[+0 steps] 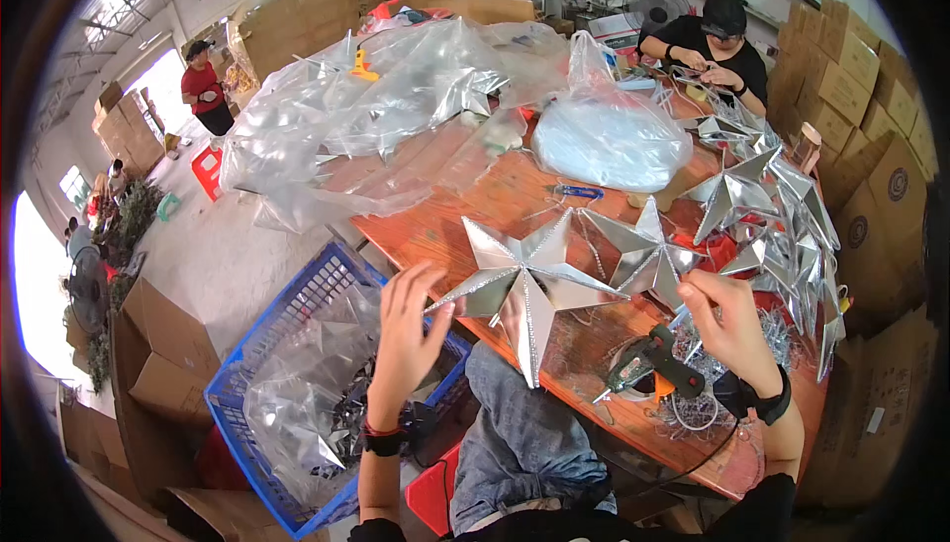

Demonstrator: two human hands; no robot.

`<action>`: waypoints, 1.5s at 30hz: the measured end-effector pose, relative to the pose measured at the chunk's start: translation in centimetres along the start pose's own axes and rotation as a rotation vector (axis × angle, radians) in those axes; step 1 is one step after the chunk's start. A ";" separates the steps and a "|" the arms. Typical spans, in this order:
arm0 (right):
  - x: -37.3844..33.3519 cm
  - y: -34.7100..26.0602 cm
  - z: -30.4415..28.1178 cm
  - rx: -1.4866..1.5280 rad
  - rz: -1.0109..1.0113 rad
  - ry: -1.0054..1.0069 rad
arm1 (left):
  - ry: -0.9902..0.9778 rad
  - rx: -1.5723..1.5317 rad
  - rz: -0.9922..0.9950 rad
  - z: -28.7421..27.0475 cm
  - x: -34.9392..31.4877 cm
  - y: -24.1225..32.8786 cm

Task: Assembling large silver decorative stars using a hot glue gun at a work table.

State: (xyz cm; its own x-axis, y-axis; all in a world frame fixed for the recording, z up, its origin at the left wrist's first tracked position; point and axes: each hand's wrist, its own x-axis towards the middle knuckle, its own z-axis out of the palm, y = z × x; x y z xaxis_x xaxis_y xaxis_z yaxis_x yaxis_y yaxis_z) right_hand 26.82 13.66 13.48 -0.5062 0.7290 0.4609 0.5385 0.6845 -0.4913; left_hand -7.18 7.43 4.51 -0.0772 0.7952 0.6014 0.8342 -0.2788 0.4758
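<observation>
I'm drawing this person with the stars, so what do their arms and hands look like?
The left hand and right hand wear no gloves. The left wrist has a black band and a thin red one; the right wrist has a black band too. Black sleeves end above bare forearms.

A shiny silver star (525, 271) overhangs the table edge (633, 413).

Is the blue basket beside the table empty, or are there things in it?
Not empty: clear plastic and shiny silver pieces lie inside the blue basket.
</observation>
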 end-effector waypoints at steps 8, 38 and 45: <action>4.8 6.4 4.8 0.023 -0.138 -0.333 | -0.040 -0.048 -0.254 0.6 -6.0 -0.6; 4.0 1.0 7.4 -0.002 0.002 -0.573 | 0.082 -0.351 -0.806 -0.4 -17.7 -7.6; 4.4 0.5 7.8 -0.084 -0.102 -0.510 | 0.108 -0.343 -0.798 -0.2 -18.8 -8.1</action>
State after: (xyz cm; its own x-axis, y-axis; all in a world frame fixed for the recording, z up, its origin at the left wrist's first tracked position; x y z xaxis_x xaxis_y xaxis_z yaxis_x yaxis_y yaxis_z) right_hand 19.67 17.20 9.46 -0.8111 0.5801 0.0747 0.5109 0.7648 -0.3924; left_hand -12.62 -5.35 -10.47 -0.6340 0.7714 0.0555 0.2997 0.1789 0.9371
